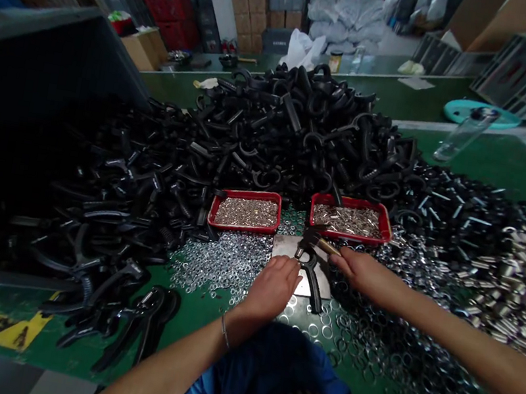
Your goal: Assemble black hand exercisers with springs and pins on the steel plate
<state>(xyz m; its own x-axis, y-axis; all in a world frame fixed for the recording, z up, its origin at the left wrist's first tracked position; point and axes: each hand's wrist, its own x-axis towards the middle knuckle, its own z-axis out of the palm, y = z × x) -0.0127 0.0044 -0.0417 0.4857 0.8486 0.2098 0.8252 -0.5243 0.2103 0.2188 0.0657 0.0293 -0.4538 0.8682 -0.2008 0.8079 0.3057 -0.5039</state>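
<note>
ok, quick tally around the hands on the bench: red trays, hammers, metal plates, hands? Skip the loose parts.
Red trays: 2
Hammer: 1
Metal plate: 1
Left hand, right hand: 2
Total: 6

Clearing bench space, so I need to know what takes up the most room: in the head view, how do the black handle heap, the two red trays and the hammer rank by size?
1. Black handle heap
2. Left red tray and right red tray: too alike to rank
3. Small hammer
</note>
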